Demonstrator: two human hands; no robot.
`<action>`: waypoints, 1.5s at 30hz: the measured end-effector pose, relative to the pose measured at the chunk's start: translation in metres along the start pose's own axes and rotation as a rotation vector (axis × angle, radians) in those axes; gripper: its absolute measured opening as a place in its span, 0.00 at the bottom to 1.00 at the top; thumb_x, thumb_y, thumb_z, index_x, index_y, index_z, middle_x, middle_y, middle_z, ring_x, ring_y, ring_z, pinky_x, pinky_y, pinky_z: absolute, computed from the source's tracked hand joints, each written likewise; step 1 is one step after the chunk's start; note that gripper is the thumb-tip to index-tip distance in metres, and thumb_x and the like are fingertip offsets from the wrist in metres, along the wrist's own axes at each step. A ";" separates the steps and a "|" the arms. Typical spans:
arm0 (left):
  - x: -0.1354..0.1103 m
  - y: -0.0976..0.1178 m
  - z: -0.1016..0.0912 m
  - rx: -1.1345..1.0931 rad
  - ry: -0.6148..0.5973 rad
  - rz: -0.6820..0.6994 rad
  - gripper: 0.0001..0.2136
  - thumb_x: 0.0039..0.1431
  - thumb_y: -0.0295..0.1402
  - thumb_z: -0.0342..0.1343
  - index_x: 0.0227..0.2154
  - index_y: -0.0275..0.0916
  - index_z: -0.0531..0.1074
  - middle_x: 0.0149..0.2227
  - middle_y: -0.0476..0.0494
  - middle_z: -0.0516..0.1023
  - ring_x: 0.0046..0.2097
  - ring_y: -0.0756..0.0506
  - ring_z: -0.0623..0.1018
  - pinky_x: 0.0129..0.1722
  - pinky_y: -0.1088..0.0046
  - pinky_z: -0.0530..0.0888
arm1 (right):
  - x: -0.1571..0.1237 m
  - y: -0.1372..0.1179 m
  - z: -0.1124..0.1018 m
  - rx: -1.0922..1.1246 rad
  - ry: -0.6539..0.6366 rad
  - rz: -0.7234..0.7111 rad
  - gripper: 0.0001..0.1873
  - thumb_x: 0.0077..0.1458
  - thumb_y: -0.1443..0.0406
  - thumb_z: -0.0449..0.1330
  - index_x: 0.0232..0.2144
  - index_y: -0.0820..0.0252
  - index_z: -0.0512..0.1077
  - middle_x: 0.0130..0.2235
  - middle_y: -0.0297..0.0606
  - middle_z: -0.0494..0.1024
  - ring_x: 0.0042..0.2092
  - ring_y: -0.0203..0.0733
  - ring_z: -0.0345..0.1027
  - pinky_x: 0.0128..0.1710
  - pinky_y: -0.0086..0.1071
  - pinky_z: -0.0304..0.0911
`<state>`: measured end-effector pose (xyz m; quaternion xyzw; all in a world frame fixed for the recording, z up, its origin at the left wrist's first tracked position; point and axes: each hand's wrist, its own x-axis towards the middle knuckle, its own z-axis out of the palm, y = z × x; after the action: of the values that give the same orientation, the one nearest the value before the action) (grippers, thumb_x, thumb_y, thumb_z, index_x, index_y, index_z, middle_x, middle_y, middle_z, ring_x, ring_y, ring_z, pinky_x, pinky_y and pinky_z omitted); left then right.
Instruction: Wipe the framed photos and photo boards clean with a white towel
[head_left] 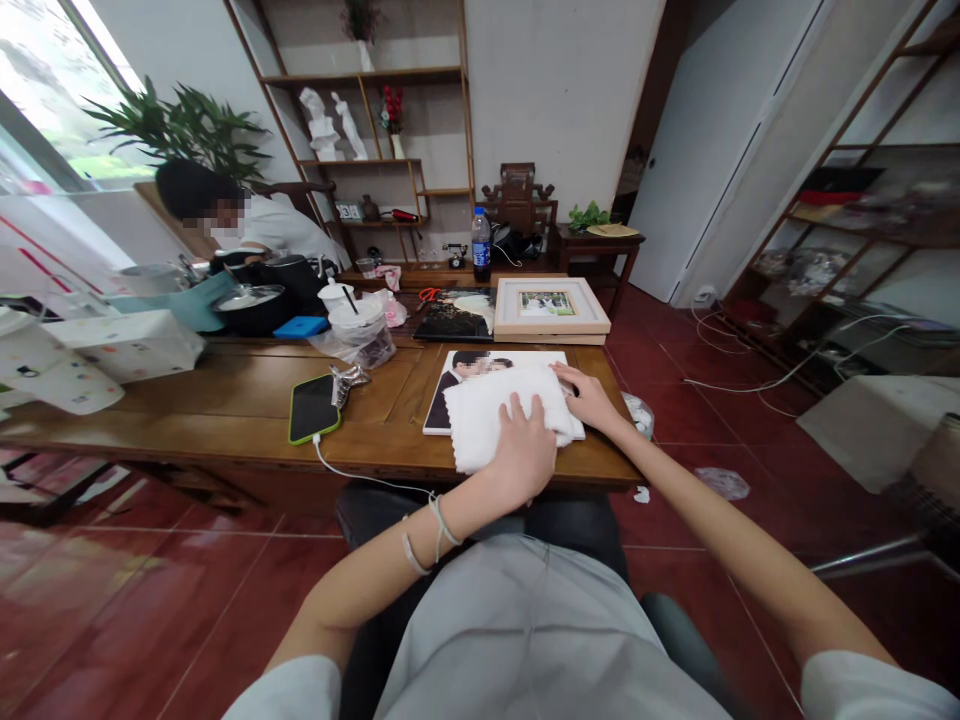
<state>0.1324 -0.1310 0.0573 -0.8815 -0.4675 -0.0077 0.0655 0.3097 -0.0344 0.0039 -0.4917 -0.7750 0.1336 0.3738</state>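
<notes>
White cloth [477, 425] is pressed onto photo panel [441, 408] by spread-fingered left hand [525, 448], right hand [590, 400] at edge, grip unclear; panel could be skewed by uneven pressure.

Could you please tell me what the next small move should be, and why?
Perhaps the left hand should slide the white cloth leftward over the photo panel: it already rests on the cloth, the panel's left part lies uncovered, and the right hand is by its right edge.
</notes>
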 end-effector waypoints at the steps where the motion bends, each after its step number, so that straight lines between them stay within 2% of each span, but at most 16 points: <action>1: 0.006 -0.006 0.002 -0.014 0.010 -0.004 0.19 0.63 0.34 0.45 0.51 0.33 0.73 0.65 0.32 0.55 0.63 0.24 0.55 0.57 0.44 0.58 | 0.000 0.000 0.000 -0.004 0.001 -0.003 0.24 0.47 0.74 0.55 0.47 0.55 0.75 0.54 0.38 0.73 0.60 0.46 0.60 0.61 0.43 0.54; 6: 0.049 -0.044 0.020 -0.085 0.030 -0.092 0.21 0.65 0.42 0.41 0.50 0.39 0.73 0.67 0.37 0.49 0.65 0.24 0.48 0.57 0.35 0.49 | 0.000 0.003 0.005 -0.018 0.053 0.008 0.17 0.54 0.65 0.57 0.45 0.62 0.76 0.53 0.46 0.73 0.59 0.47 0.62 0.61 0.42 0.55; 9: 0.071 -0.068 0.030 -0.104 0.033 -0.170 0.23 0.65 0.44 0.39 0.52 0.39 0.72 0.67 0.36 0.48 0.65 0.24 0.46 0.57 0.33 0.47 | -0.001 0.004 0.006 -0.014 0.060 0.009 0.16 0.54 0.64 0.57 0.45 0.61 0.76 0.53 0.46 0.74 0.58 0.46 0.63 0.60 0.42 0.56; 14: 0.081 -0.095 0.033 -0.108 0.015 -0.194 0.22 0.65 0.43 0.39 0.53 0.39 0.71 0.67 0.38 0.49 0.66 0.26 0.46 0.57 0.34 0.47 | -0.001 0.003 0.005 -0.017 0.060 0.012 0.15 0.54 0.65 0.58 0.44 0.59 0.76 0.53 0.44 0.74 0.58 0.46 0.63 0.60 0.43 0.56; 17: 0.076 -0.098 0.026 -0.080 0.007 -0.194 0.20 0.66 0.39 0.39 0.52 0.40 0.70 0.66 0.40 0.52 0.66 0.30 0.49 0.58 0.36 0.50 | -0.001 0.003 0.005 -0.015 0.059 0.015 0.15 0.54 0.65 0.58 0.44 0.60 0.76 0.53 0.46 0.74 0.58 0.46 0.63 0.60 0.42 0.56; 21: 0.054 -0.083 0.005 -0.055 -0.076 -0.174 0.19 0.66 0.37 0.40 0.52 0.38 0.70 0.66 0.39 0.53 0.65 0.30 0.53 0.58 0.40 0.55 | -0.001 0.002 0.005 0.003 0.066 0.012 0.15 0.54 0.65 0.58 0.44 0.58 0.76 0.53 0.43 0.74 0.58 0.46 0.63 0.60 0.43 0.56; 24: 0.023 -0.062 -0.013 -0.057 -0.167 -0.068 0.19 0.65 0.34 0.40 0.52 0.36 0.70 0.66 0.36 0.54 0.64 0.29 0.54 0.57 0.41 0.58 | -0.002 0.001 0.005 0.009 0.068 0.017 0.15 0.54 0.65 0.58 0.43 0.57 0.76 0.53 0.43 0.74 0.58 0.47 0.63 0.60 0.44 0.56; 26: 0.001 -0.048 -0.021 -0.068 -0.175 0.023 0.18 0.65 0.32 0.41 0.51 0.36 0.71 0.65 0.36 0.55 0.64 0.29 0.55 0.56 0.42 0.60 | -0.001 0.001 0.004 0.010 0.061 0.022 0.15 0.53 0.66 0.58 0.43 0.56 0.76 0.53 0.42 0.74 0.58 0.47 0.63 0.60 0.44 0.56; 28: -0.016 -0.039 -0.023 -0.087 -0.166 0.090 0.18 0.64 0.32 0.42 0.51 0.36 0.71 0.65 0.38 0.54 0.64 0.29 0.54 0.57 0.43 0.59 | -0.001 0.000 0.004 0.016 0.056 0.016 0.15 0.53 0.67 0.58 0.44 0.55 0.76 0.53 0.40 0.74 0.59 0.46 0.62 0.60 0.44 0.55; 30: -0.022 -0.040 -0.021 -0.118 -0.164 0.132 0.18 0.64 0.32 0.42 0.53 0.36 0.69 0.66 0.39 0.52 0.65 0.29 0.52 0.58 0.43 0.57 | -0.001 0.000 0.004 0.023 0.053 0.008 0.16 0.52 0.69 0.58 0.44 0.54 0.76 0.53 0.39 0.74 0.59 0.46 0.62 0.60 0.44 0.56; 33: -0.009 -0.060 -0.013 -0.182 -0.173 0.169 0.19 0.64 0.33 0.40 0.54 0.37 0.68 0.67 0.41 0.50 0.66 0.32 0.50 0.60 0.44 0.54 | 0.000 0.001 0.004 0.014 0.060 0.021 0.15 0.52 0.68 0.58 0.43 0.55 0.77 0.52 0.40 0.75 0.58 0.46 0.63 0.60 0.44 0.56; 38: 0.040 -0.113 0.006 -0.235 -0.182 0.121 0.20 0.65 0.42 0.41 0.50 0.39 0.71 0.67 0.43 0.50 0.67 0.36 0.47 0.61 0.44 0.50 | -0.001 0.002 0.005 0.018 0.071 0.021 0.15 0.53 0.65 0.58 0.44 0.55 0.76 0.52 0.41 0.75 0.58 0.46 0.64 0.60 0.44 0.56; 41: 0.060 -0.134 0.019 -0.235 -0.077 0.012 0.22 0.64 0.45 0.41 0.52 0.39 0.69 0.66 0.42 0.52 0.67 0.36 0.49 0.61 0.43 0.48 | -0.001 0.003 0.005 0.013 0.069 0.007 0.15 0.54 0.65 0.58 0.44 0.58 0.76 0.53 0.43 0.74 0.58 0.46 0.64 0.60 0.43 0.56; 45: 0.070 -0.141 0.034 -0.166 0.058 -0.076 0.21 0.65 0.44 0.41 0.50 0.38 0.71 0.66 0.42 0.54 0.66 0.35 0.51 0.61 0.44 0.48 | -0.001 0.003 0.006 0.006 0.069 0.004 0.15 0.54 0.65 0.58 0.44 0.58 0.76 0.53 0.43 0.74 0.58 0.46 0.64 0.60 0.43 0.56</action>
<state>0.0541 0.0089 0.0444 -0.8649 -0.4964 -0.0744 0.0054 0.3083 -0.0328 -0.0025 -0.4966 -0.7603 0.1197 0.4013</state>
